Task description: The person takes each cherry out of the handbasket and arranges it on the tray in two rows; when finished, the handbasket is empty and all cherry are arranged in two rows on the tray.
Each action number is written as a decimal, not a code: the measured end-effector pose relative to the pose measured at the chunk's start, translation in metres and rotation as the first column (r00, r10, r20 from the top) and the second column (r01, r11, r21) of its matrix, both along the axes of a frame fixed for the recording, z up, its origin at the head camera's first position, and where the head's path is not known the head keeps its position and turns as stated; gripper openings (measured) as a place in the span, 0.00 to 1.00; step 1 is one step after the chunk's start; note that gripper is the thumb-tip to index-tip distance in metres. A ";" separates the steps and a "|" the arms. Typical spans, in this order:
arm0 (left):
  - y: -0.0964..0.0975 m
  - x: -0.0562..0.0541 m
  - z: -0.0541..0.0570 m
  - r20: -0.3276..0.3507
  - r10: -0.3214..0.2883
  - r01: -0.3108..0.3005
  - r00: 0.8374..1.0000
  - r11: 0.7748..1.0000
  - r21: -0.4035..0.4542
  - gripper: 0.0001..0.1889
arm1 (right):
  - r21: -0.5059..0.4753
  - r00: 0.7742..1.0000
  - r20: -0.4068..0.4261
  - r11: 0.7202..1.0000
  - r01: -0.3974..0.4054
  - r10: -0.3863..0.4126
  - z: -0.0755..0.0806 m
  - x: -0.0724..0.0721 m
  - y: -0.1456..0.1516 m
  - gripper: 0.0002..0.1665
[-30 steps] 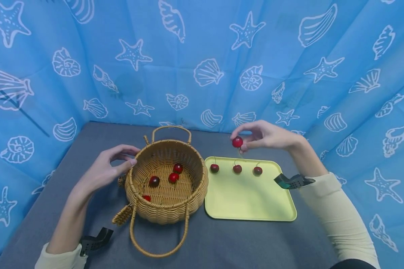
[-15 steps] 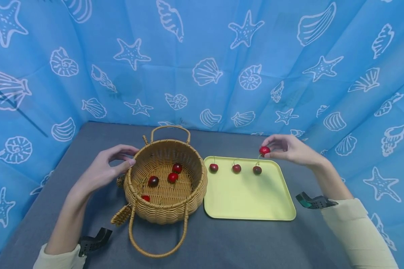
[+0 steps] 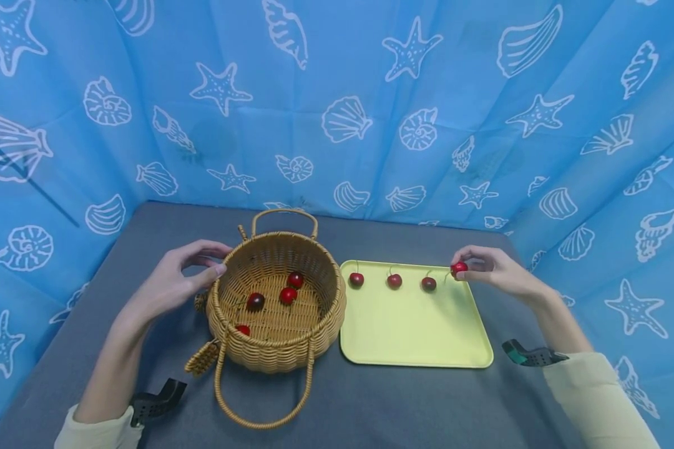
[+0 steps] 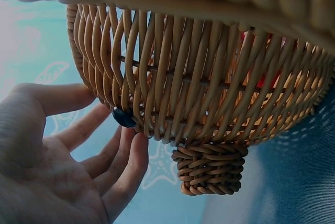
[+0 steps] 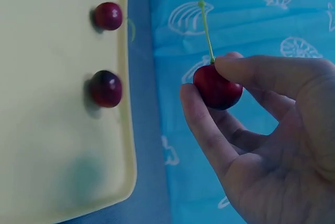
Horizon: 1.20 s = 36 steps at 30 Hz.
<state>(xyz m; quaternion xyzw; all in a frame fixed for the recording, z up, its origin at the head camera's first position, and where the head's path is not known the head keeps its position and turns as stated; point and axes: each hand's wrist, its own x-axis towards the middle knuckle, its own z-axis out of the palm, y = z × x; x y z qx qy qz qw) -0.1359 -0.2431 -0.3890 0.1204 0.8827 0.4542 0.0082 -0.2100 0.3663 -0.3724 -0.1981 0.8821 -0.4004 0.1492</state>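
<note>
My right hand point(image 3: 497, 269) pinches a red cherry point(image 5: 215, 87) between thumb and fingers, its green stem pointing away from the palm in the right wrist view. That cherry is held over the far right corner of a pale yellow tray point(image 3: 415, 337). Along the tray's far side lie three more cherries, including a left one point(image 3: 356, 280), a middle one point(image 3: 394, 281) and a darker right one point(image 3: 429, 284). My left hand point(image 3: 176, 280) touches the left side of a wicker basket point(image 3: 275, 358), its thumb and fingertips spread against the outer weave. Several cherries point(image 3: 255, 302) lie inside the basket.
The basket's near handle point(image 3: 264, 426) hangs down toward the table's front, and its far handle point(image 3: 285, 211) stands at the back. Grey cloth point(image 3: 382, 411) covers the table. A blue curtain point(image 3: 314, 75) with white shell prints encloses the back and sides.
My right hand has carried its cherry rightward and down, from above the middle of the tray's far edge to its far right corner. The left hand stays at the basket.
</note>
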 end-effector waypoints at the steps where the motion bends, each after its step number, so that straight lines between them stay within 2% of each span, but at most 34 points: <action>1: 0.000 0.000 0.000 -0.002 -0.001 0.001 1.000 1.000 0.000 0.20 | 0.006 1.000 0.007 1.000 0.011 -0.011 -0.002 0.000 0.001 0.12; 9: 0.001 0.000 0.001 -0.007 0.000 0.000 1.000 1.000 -0.004 0.20 | 0.022 0.992 0.078 0.995 0.095 -0.096 -0.017 0.000 0.014 0.16; 14: 0.001 0.000 0.001 -0.008 0.005 -0.005 1.000 1.000 -0.008 0.20 | 0.101 0.988 0.081 0.988 0.120 -0.128 -0.024 -0.001 0.024 0.23; 19: 0.001 0.000 0.000 -0.005 0.006 -0.006 1.000 1.000 -0.011 0.20 | 0.080 0.985 0.100 0.988 0.130 -0.138 -0.032 -0.001 0.030 0.28; 25: 0.001 0.000 0.000 0.003 0.008 -0.008 1.000 1.000 -0.013 0.20 | 0.083 0.984 0.046 0.982 0.168 -0.172 -0.041 -0.002 0.029 0.28; 32: 0.001 0.000 0.001 0.009 0.006 -0.006 1.000 1.000 -0.013 0.20 | 0.175 0.987 -0.075 0.972 0.155 -0.144 -0.055 -0.002 0.034 0.25; 36: 0.000 0.000 0.001 0.008 0.005 -0.005 1.000 1.000 -0.012 0.20 | 0.175 0.990 -0.072 0.976 0.133 -0.122 -0.059 -0.002 0.034 0.23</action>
